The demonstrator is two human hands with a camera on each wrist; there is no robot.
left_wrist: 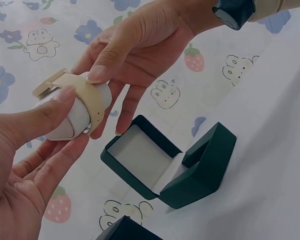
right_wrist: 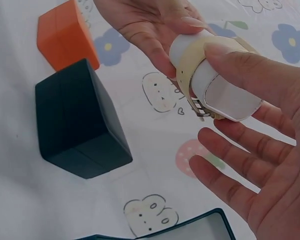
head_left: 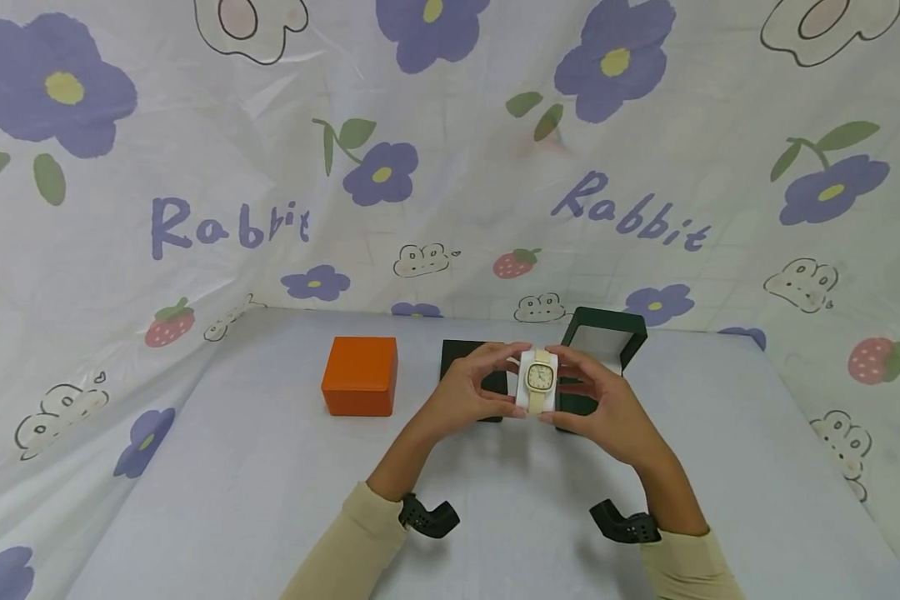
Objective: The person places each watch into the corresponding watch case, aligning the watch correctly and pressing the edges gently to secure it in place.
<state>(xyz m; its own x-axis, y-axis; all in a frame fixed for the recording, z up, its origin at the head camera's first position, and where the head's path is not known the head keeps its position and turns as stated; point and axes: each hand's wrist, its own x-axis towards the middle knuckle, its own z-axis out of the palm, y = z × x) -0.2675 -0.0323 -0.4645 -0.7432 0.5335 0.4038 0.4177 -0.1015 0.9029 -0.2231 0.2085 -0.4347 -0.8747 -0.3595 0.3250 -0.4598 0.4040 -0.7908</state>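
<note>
A wristwatch (head_left: 540, 377) with a cream strap and a squarish cream dial is wrapped round a white cushion (left_wrist: 79, 118). My left hand (head_left: 477, 385) pinches the cushion's left end between thumb and fingers. From the other side, my right hand (head_left: 604, 408) pinches its right end, the thumb lying on the strap. The dial faces the head camera, and the strap's buckle (right_wrist: 200, 109) shows in the right wrist view. Behind my right hand stands an open dark green watch box (left_wrist: 190, 172), lid raised, its inside pale. A shut dark green box (right_wrist: 80, 120) stands behind my left hand.
An orange box (head_left: 360, 377), shut, stands on the white table (head_left: 255, 500) to the left. A flower-print sheet (head_left: 450, 167) hangs behind the table. Each wrist wears a black camera mount (head_left: 429, 517).
</note>
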